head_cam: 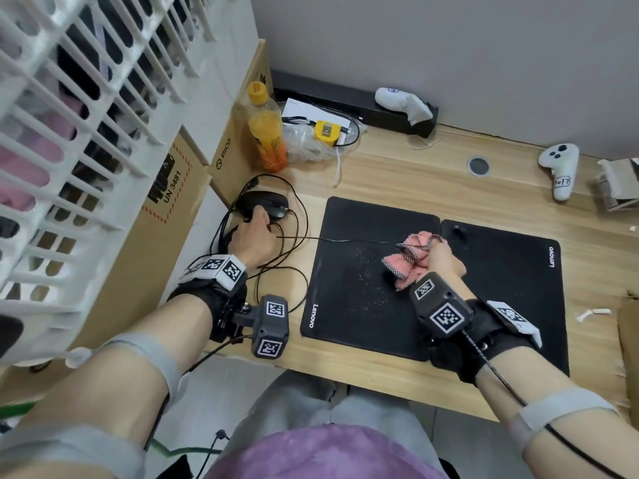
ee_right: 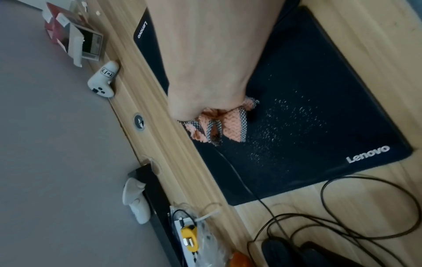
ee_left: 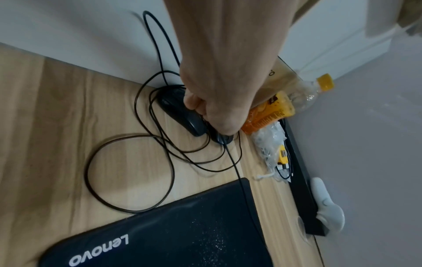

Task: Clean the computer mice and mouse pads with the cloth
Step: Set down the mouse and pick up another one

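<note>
The right hand (head_cam: 444, 259) is clutching the soft, bunched pink woven cloth (head_cam: 409, 259) on the speckled black Lenovo mouse pad (head_cam: 359, 281), while the left hand (head_cam: 252, 236) is curling over two light, hard black corded mice (ee_left: 180, 112) best held by their sides.

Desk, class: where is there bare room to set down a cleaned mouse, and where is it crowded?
Bare wood lies between the left mouse pad and the black bar along the wall, around the round desk hole. It is crowded by the boxes: two mice, looped cables, the left hand, a bottle.
</note>
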